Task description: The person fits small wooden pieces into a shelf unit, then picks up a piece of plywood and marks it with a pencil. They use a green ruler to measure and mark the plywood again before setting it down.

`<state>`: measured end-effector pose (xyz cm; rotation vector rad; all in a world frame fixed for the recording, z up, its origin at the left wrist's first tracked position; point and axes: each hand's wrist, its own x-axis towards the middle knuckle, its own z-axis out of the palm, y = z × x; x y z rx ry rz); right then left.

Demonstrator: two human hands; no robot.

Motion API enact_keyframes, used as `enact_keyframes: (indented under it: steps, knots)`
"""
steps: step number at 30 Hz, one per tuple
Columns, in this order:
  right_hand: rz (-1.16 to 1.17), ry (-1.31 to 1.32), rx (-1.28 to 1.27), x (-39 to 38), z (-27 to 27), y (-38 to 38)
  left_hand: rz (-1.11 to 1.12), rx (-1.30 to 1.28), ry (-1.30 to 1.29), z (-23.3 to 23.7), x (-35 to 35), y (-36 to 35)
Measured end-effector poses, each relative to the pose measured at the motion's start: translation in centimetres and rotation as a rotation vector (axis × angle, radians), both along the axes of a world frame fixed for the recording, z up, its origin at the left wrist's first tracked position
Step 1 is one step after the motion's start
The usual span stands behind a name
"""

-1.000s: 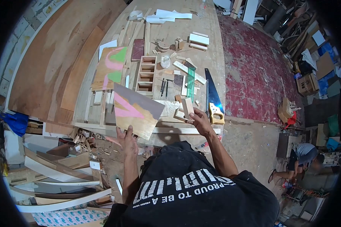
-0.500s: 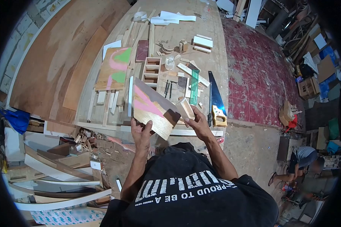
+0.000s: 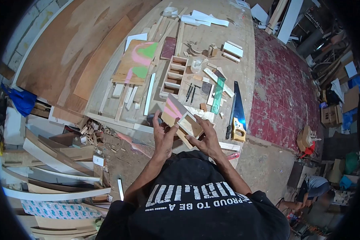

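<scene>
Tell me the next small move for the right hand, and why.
Probably nudge the small wooden frame to square it with the painted board: the right hand grips the frame in front of the board, which the left hand holds, and whether their edges line up is unclear.

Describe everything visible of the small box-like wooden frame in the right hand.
The wooden frame is small and roughly rectangular, with pale, seemingly unpainted wooden sides around a hollow that opens toward the camera. Whether the tan surface inside is its own bottom cannot be told. It lies slanted in the view, held at the near edge of the workbench. The right hand grips it, fingers hiding part of its right side. It overlaps the painted board and appears to rest against it.
</scene>
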<state>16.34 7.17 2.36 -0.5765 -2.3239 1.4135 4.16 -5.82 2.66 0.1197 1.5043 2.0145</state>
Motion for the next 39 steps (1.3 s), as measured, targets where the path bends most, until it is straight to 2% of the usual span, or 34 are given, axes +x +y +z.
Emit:
enact_keyframes:
  steps: [5, 7, 10, 14, 17, 21, 23, 24, 26, 29, 34, 39]
  knots:
    - [0.044, 0.037, -0.021, -0.1, 0.5, 0.0, -0.066, 0.049, -0.055, -0.9, -0.5, -0.4]
    - [0.071, 0.017, -0.015, -0.2, 1.2, 0.3, -0.105, 0.097, -0.224, 0.1, -0.4, -0.5]
    - [0.102, -0.005, 0.009, -0.3, 1.5, 0.6, -0.11, 0.163, -0.338, -0.4, -0.7, -0.9]
    - [0.146, 0.021, -0.017, -0.4, 1.7, 0.8, -0.11, 0.195, -0.357, -1.2, -0.7, -1.2]
    - [0.186, -0.017, -0.086, -0.2, 2.5, 0.9, -0.104, 0.153, -0.252, -1.4, -0.4, -1.2]
    - [0.233, 0.022, -0.037, -0.4, 3.4, 1.2, -0.102, 0.151, -0.241, -1.2, -0.3, -1.2]
    - [0.176, -0.176, -0.445, -0.3, 4.7, 0.9, -0.1, 0.149, -0.242, -1.1, -0.3, -1.3]
    - [0.178, -0.175, -0.444, -0.2, 4.3, 1.1, -0.108, 0.15, -0.232, -1.1, -0.3, -1.3]
    - [0.264, -0.06, -0.169, -0.1, 2.9, 1.6, -0.118, 0.151, -0.222, -1.0, -0.2, -1.3]
    - [0.265, -0.015, -0.106, -0.1, 3.6, 1.4, -0.105, 0.197, -0.198, -0.7, -0.1, -1.3]
    - [0.267, 0.026, -0.163, 0.1, 3.7, 1.3, -0.108, 0.231, -0.113, -0.7, -0.2, -1.4]
    - [0.34, -0.006, -0.066, 0.1, 3.9, 0.8, -0.063, 0.235, -0.161, -0.6, 0.1, -2.3]
